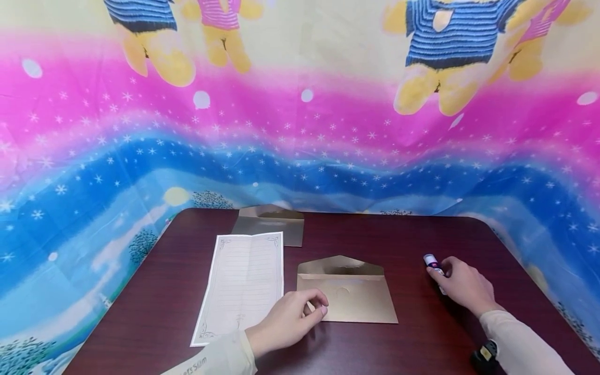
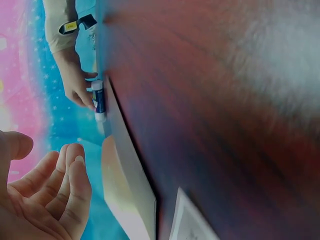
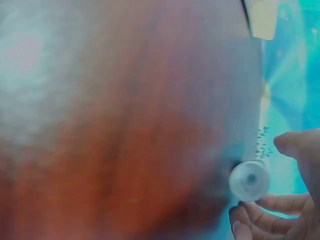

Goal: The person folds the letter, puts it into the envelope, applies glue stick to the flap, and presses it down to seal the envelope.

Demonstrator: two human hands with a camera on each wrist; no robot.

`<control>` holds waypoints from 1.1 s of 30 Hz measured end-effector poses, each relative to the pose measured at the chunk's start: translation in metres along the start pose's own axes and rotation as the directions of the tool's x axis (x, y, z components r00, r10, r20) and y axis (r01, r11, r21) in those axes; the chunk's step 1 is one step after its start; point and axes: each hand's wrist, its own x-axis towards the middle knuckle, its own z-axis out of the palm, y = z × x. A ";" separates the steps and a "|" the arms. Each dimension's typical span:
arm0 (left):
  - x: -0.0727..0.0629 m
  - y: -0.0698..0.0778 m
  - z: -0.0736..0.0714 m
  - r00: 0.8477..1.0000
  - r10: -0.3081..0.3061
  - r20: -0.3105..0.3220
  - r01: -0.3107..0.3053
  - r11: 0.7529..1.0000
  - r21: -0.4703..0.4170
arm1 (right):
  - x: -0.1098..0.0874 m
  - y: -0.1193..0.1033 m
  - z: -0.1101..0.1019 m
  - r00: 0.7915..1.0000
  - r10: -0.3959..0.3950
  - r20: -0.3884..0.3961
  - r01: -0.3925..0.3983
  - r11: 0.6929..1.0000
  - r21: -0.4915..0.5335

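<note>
A glue stick (image 1: 431,262) with a white cap and dark label lies on the right of the table. My right hand (image 1: 466,286) is at it, fingertips right along its side. In the right wrist view the thumb (image 3: 290,144) stands apart from the white round end of the stick. My left hand (image 1: 290,317) hovers at the lower left corner of a gold envelope (image 1: 361,304), fingers loosely bent and nothing between them. The envelope's pointed flap is unfolded away from me. Left of it lies a lined sheet (image 1: 244,284) with ornate corners and a centre crease.
A second gold envelope (image 1: 294,234) lies at the back edge, partly under the sheet. The dark wooden table (image 1: 370,237) has rounded far corners. Behind it hangs a colourful printed cloth (image 1: 300,125). A black device (image 1: 485,354) is strapped at the right wrist.
</note>
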 end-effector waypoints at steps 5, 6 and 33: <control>0.004 0.000 -0.010 0.999 -0.007 -0.043 0.007 1.000 0.008 | -0.002 -0.008 -0.005 0.998 -0.010 -0.060 0.010 1.000 -0.003; 0.005 0.000 -0.012 0.999 -0.010 -0.052 0.010 1.000 0.007 | -0.002 -0.011 -0.005 0.997 -0.014 -0.077 0.015 1.000 0.001; 0.060 -0.034 -0.044 0.991 -0.132 0.030 0.096 0.842 0.530 | -0.014 -0.096 0.037 0.906 -0.422 -0.044 0.424 0.901 0.089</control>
